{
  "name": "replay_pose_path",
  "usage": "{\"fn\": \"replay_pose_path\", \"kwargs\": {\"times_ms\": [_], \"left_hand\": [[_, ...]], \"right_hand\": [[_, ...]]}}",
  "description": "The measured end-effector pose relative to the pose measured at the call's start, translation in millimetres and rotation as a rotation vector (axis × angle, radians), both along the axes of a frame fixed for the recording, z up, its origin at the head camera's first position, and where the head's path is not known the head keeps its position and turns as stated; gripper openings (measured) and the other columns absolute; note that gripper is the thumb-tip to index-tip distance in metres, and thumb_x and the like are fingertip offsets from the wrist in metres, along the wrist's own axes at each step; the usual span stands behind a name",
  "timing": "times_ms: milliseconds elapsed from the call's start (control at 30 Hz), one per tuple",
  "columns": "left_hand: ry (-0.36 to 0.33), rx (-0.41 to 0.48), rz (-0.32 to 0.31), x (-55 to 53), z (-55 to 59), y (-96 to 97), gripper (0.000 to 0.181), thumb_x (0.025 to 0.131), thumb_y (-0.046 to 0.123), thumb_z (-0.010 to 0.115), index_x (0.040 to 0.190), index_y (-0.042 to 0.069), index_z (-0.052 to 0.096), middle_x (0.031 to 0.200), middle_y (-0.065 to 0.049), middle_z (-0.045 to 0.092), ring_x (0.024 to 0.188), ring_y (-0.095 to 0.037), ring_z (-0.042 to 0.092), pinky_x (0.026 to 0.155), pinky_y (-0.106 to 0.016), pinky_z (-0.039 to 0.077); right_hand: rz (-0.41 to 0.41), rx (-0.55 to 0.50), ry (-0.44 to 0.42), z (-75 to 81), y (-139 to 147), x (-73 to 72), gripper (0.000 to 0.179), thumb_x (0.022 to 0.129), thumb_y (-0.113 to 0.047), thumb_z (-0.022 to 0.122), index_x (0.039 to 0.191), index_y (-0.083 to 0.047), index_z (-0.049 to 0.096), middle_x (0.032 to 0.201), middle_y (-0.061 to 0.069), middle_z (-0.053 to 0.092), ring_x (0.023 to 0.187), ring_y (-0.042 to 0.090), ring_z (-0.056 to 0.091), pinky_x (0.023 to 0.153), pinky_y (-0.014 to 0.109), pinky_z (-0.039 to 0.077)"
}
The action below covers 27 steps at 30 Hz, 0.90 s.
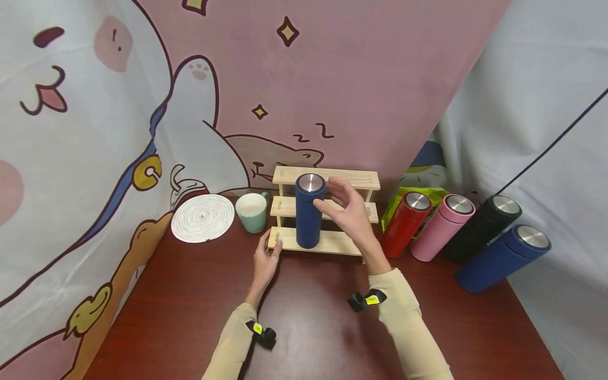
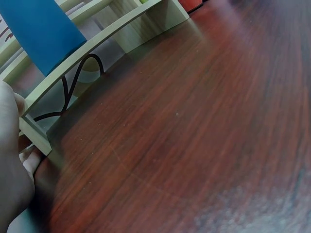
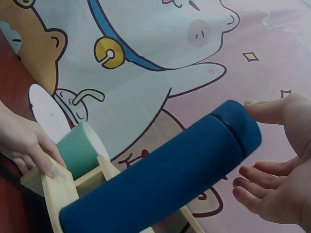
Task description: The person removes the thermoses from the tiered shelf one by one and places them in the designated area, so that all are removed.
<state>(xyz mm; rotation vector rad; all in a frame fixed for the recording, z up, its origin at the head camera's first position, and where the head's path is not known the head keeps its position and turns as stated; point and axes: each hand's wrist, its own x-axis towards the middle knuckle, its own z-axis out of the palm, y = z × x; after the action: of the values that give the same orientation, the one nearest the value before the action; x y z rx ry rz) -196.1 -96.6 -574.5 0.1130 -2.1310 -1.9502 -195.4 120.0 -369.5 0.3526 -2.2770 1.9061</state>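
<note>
A blue thermos (image 1: 308, 216) with a steel-topped lid stands upright on the lowest step of a three-tier wooden rack (image 1: 342, 242). My right hand (image 1: 350, 210) is beside the lid with its fingers spread and bent a little. In the right wrist view, the thumb (image 3: 267, 110) of that hand is right at the lid's edge, and the other fingers are apart from the bottle. With the thumb on top, my left hand (image 1: 267, 258) grips the left end of the lowest step. The left wrist view shows that hand (image 2: 12, 160) at the rack's corner.
Left of the rack are a mint-green mug (image 1: 252, 212) and a round woven mat (image 1: 202, 218). At right stand red (image 1: 404, 228), pink (image 1: 439, 232), black (image 1: 480, 232) and larger blue (image 1: 499, 261) thermoses. Behind the red one is a yellow-green bag (image 1: 394, 208). A patterned cloth hangs behind.
</note>
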Motion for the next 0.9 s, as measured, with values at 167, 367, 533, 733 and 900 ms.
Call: {"fn": "replay_pose_path", "kwargs": {"times_ms": [167,367,533,733,900], "left_hand": [[0.016,-0.012,-0.029,13.2,28.1,0.6,0.053,0.099,0.005,0.063,0.148,-0.007,0.044,0.135,-0.03,0.06,0.121,-0.04,0.06,0.101,-0.053,0.05],[0.018,-0.022,-0.031,14.5,30.5,0.5,0.054,0.099,0.005,0.063,0.148,-0.007,0.044,0.136,-0.03,0.059,0.121,-0.039,0.061,0.1,-0.052,0.05],[0.022,-0.028,0.002,2.5,7.7,1.6,0.054,0.1,0.009,0.063,0.149,-0.003,0.044,0.136,-0.028,0.06,0.121,-0.038,0.061,0.1,-0.052,0.051],[0.002,-0.017,0.008,-3.7,-7.3,0.4,0.055,0.1,0.017,0.065,0.151,0.009,0.046,0.138,-0.021,0.061,0.124,-0.032,0.06,0.103,-0.05,0.049],[0.049,-0.046,0.024,-3.3,-10.1,0.7,0.054,0.1,0.019,0.065,0.149,0.003,0.047,0.135,-0.024,0.062,0.12,-0.031,0.062,0.1,-0.047,0.052]], "right_hand": [[0.008,-0.003,-0.028,-5.6,-7,-4.8,0.071,0.086,-0.021,0.083,0.147,-0.006,0.049,0.14,0.016,0.06,0.131,0.03,0.057,0.115,0.045,0.042],[0.009,0.016,-0.051,-10.3,-16,-9.7,0.075,0.085,-0.022,0.083,0.149,-0.006,0.046,0.141,0.017,0.059,0.132,0.032,0.056,0.115,0.045,0.041],[0.012,0.051,-0.035,-13.9,-20,-12.2,0.077,0.085,-0.024,0.083,0.15,-0.007,0.044,0.142,0.016,0.058,0.133,0.032,0.055,0.116,0.045,0.04],[0.012,0.117,0.014,-20.4,-23,-14.5,0.075,0.085,-0.022,0.083,0.148,-0.005,0.045,0.137,0.017,0.06,0.128,0.034,0.059,0.112,0.048,0.045],[-0.026,0.17,0.065,-24.6,-24,-13.4,0.071,0.085,-0.023,0.083,0.144,-0.004,0.049,0.131,0.019,0.064,0.122,0.035,0.063,0.107,0.05,0.048]]}}
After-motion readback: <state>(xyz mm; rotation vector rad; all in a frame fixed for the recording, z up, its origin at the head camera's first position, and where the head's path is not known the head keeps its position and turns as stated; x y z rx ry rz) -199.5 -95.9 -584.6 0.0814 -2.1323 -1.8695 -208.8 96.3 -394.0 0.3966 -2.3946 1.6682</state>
